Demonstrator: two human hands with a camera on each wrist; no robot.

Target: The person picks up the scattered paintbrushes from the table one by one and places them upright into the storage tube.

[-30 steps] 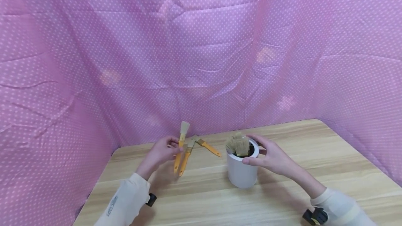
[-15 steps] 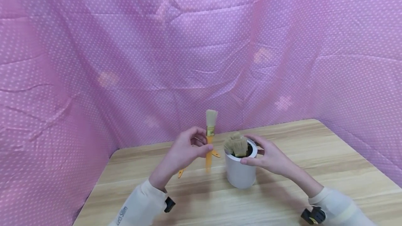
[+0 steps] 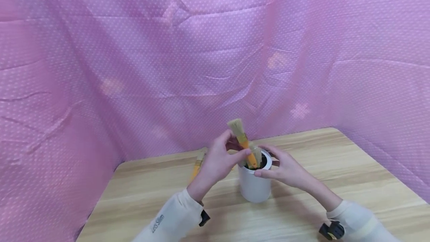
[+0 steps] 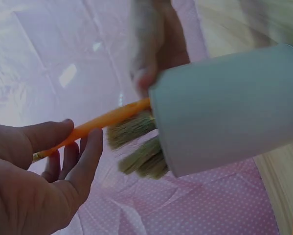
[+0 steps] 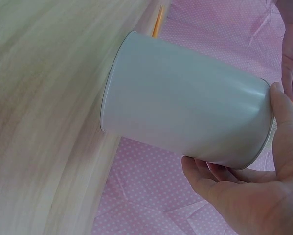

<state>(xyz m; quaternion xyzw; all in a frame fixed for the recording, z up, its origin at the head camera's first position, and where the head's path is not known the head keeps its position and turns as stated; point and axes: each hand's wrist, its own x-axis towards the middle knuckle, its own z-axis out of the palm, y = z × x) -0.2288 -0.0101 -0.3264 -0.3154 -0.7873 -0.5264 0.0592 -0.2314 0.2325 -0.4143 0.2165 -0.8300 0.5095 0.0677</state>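
Observation:
My left hand [image 3: 218, 158] pinches the orange handle of a paintbrush [image 4: 104, 121] between thumb and fingers. Its bristles point up and to the left, and the handle's lower end is at the mouth of a white cylindrical pot [image 3: 255, 186]. Steadying that pot, my right hand [image 5: 251, 183] grips it around the rim, thumb on one side and fingers on the other. Other brushes stand in the pot, their pale bristles [image 4: 144, 156] poking out above the rim. The pot's dark inside is partly hidden by hands and bristles.
Behind my left wrist a loose paintbrush [image 3: 197, 165] lies on the wooden table [image 3: 144, 189], mostly covered by the arm. A bit of orange handle [image 5: 158, 22] shows beyond the pot. Pink dotted cloth [image 3: 215, 66] hangs around the table's back and sides.
My left hand has lifted a paintbrush off the table and carried it right to the pot, its handle end now tilted toward the mouth. The right hand keeps its grip on the rim.

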